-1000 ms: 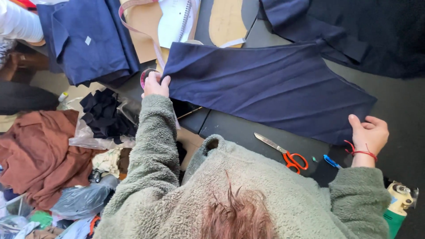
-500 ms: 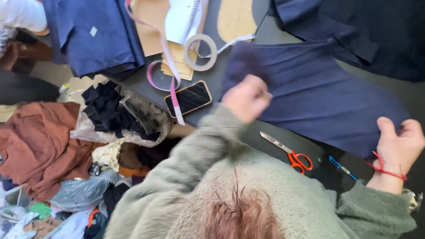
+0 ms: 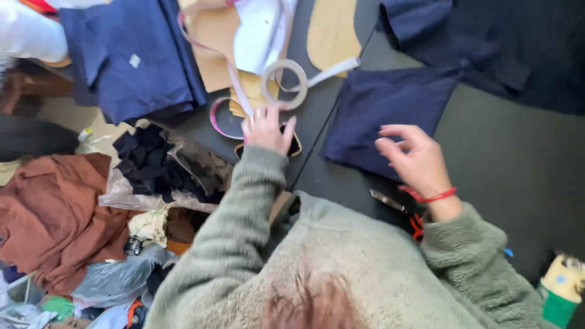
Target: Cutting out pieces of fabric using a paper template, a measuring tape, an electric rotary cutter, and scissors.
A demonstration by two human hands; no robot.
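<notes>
My only view comes from the head camera, looking steeply down over the green fleece shoulders onto the black table (image 3: 499,183). It sits close above that table, whose left edge and the cluttered floor beyond fill the frame's left side.

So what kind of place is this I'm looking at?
Probably a sewing or tailoring workroom: a dark table with folded navy fabric, cardboard pattern pieces, a measuring tape, and scissors by the right hand.
</notes>
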